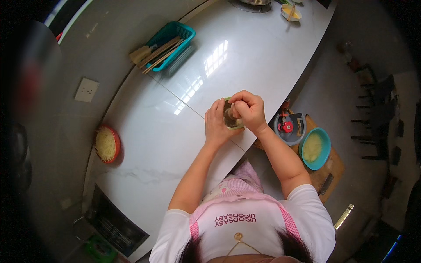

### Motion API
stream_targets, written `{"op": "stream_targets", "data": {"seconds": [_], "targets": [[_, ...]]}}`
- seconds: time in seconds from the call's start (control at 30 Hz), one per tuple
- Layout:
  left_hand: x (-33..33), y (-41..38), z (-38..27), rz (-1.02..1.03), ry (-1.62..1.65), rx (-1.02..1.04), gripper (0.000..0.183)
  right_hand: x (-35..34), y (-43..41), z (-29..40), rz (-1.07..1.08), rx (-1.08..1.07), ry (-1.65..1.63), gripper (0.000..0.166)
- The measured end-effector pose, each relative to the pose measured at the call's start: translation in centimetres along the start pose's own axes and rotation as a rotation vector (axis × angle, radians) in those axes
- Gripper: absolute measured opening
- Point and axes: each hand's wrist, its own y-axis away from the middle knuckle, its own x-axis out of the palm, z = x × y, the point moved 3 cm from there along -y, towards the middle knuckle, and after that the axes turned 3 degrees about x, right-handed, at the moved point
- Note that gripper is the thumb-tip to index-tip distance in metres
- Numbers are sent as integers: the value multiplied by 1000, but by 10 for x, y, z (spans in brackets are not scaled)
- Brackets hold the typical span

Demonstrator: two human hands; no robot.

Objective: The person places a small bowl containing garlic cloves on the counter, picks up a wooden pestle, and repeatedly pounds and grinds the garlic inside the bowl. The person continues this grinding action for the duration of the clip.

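My left hand [217, 126] is wrapped around the side of a small green-rimmed bowl or mortar [227, 122] on the white countertop, near its front edge. Dark brown, grainy-looking matter lies inside it. My right hand [248, 111] is closed in a fist over the opening, around what looks like a short pestle or handle, mostly hidden by the fingers. The lower end of that tool reaches down into the vessel.
A teal basket [190, 33] with chopsticks and a brush stands by the wall. A red bowl [117, 144] of pale shreds sits left. Beyond is a bowl of yellow liquid [291, 13] with chopsticks. Below the counter's right edge are a gas valve [287, 127] and a blue bowl [325, 157] on a wooden board [335, 161].
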Motion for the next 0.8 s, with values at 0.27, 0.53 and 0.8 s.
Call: {"op": "stream_targets", "data": {"seconds": [0.27,0.53,0.8], "targets": [[1,0,2,-24,-1,51,114,2,-3,-11,-20,2,-27,17],[5,0,9,30,1,27,114,9,0,-12,-49,-24,21,17],[-1,1,2,14,-71,17,115,13,3,-1,1,-77,-2,16]]}}
